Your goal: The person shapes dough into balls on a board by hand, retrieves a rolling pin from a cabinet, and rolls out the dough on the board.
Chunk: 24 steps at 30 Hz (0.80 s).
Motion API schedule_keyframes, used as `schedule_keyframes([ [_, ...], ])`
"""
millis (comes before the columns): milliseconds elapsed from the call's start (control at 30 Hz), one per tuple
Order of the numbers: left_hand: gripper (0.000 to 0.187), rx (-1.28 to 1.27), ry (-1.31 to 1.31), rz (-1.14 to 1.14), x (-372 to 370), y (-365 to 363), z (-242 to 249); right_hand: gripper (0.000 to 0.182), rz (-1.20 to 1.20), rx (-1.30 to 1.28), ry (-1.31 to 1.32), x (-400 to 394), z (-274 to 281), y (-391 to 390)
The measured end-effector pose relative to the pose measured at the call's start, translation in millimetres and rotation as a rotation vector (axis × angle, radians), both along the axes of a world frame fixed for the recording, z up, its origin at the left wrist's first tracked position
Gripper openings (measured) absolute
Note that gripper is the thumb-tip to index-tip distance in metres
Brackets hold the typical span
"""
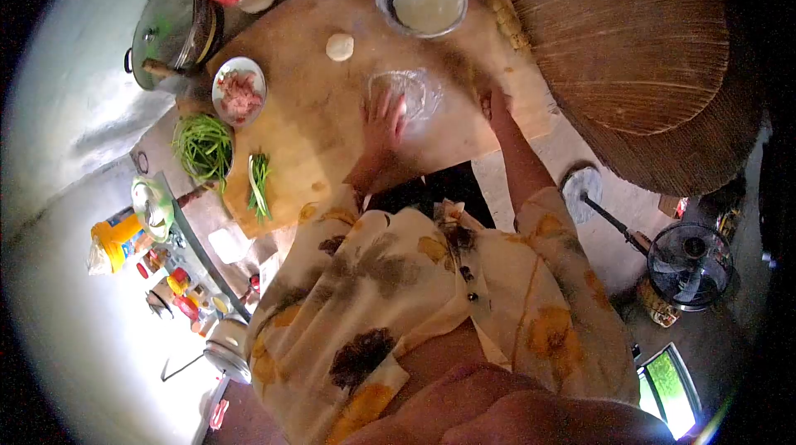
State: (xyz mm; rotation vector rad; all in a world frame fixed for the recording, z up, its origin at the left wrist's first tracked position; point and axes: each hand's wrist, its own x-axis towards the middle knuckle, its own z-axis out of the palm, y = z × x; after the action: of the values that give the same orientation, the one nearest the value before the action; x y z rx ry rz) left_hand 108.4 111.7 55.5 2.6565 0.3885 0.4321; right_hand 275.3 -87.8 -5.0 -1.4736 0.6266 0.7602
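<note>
We have the left hand (pixel 381 118) palm down, fingers spread, not gripping, on the near-left part of the clear plastic (pixel 421 95) lying mid-board; flat contact probably keeps the film from sliding. Right hand (pixel 497 103) is at the board's right side, fingers curled; we can't tell if it's clenched or holding something. Dough disc (pixel 339 47) lies alone beyond the left hand, apart from the plastic, likely for clearance. Flour bowl (pixel 386 11) is at the far edge, meat plate (pixel 218 90) and greens (pixel 202 147) off left; we read that as keeping the middle free while everything's reachable. Materials: board (pixel 307 142) is flat, tan, wood-looking; film is thin, crinkled, glossy; dough is pale, round, smooth; flour is white and powdery, in a round, metallic-looking bowl; meat is pink, lumpy, on a white plate; greens are long, thin, tangled.
</note>
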Motion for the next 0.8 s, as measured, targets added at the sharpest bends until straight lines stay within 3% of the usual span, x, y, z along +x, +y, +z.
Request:
schedule_keyframes([
  [67, 0.053, -0.068, 0.025, 0.114, -19, -2, 7, 0.038, 0.094, -0.051, 0.08, 1, 23, -7],
  [133, 0.052, -0.003, -0.055, 0.12, 4, -4, -21, 0.037, 0.087, -0.003, 0.06, 10, -24, -20],
  [167, 0.052, -0.027, -0.027, 0.008, 9, -13, -32, 0.037, 0.058, -0.031, 0.047, 8, -20, -19],
  [233, 0.057, 0.073, 0.033, -0.116, 12, -24, -7, 0.038, 0.041, -0.06, 0.019, 8, -4, -14],
  [333, 0.063, -0.025, 0.017, -0.011, 0, -29, 4, 0.04, 0.106, -0.082, 0.0, -2, 7, -13],
  [433, 0.068, -0.002, 0.041, -0.026, 1, -30, 5, 0.041, 0.165, 0.069, 0.023, 6, -3, -20],
  [600, 0.068, 0.031, 0.071, -0.051, -2, -32, 3, 0.04, 0.094, -0.116, 0.085, 3, 11, -8],
  [800, 0.068, -0.004, 0.07, -0.08, -11, -35, 2, 0.038, 0.151, -0.035, 0.126, 3, 15, -13],
])
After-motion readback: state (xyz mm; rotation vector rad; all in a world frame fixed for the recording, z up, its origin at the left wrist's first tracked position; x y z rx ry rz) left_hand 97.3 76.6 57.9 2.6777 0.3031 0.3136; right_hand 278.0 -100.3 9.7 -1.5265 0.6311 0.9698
